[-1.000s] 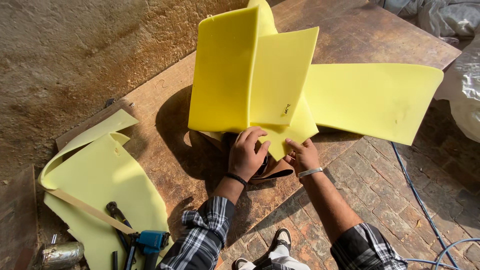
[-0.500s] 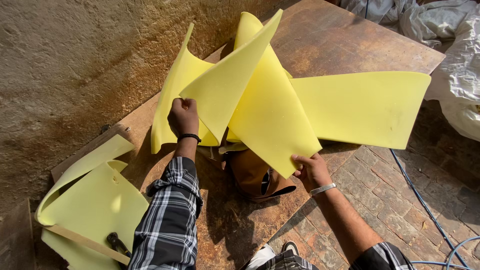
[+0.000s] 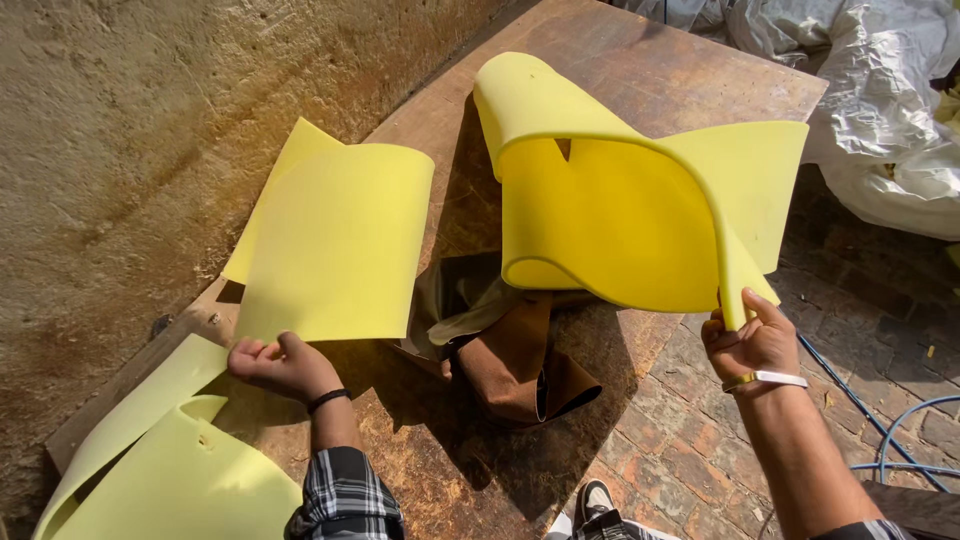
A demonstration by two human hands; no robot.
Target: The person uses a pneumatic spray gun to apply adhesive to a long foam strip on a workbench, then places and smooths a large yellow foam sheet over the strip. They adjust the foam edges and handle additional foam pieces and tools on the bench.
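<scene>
My left hand grips the lower edge of a flat yellow foam sheet and holds it up over the left side of the wooden board. My right hand pinches a corner of a larger, curling yellow foam sheet that arches over the board's middle. Between the two sheets lies a crumpled brown piece of leather-like material on the board.
More pale yellow foam pieces lie at the lower left. A rough plastered wall runs along the left. White plastic sacks sit at the upper right, blue cables cross the brick floor, and my shoe shows below.
The stacked foam sheets have been pulled apart: my left hand has carried one sheet down and left, my right hand has swung the larger sheet right, uncovering the brown material.
</scene>
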